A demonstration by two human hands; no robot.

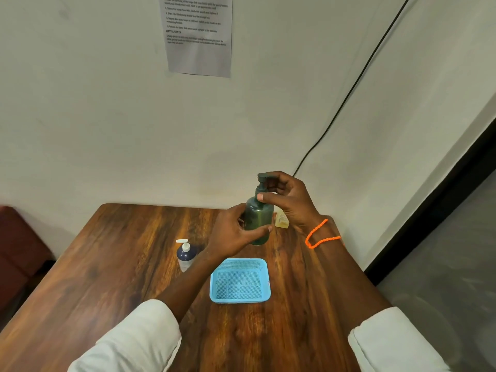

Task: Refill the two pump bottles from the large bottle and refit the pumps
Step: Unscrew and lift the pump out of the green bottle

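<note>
Yellowish bottle [281, 220]: mostly hidden behind the right hand [288, 201]. Wall sheet [199, 36]: top cut off, print too blurred to read.

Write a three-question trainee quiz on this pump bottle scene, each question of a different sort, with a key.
1. True or false: the left hand grips the body of the green bottle.
2. Which thing does the right hand hold? A. the blue basket B. the green bottle's pump C. the white-pump bottle
3. Fill in: the white-pump bottle stands on the table to the ____ of the blue basket.

Key: 1 true; 2 B; 3 left
</note>
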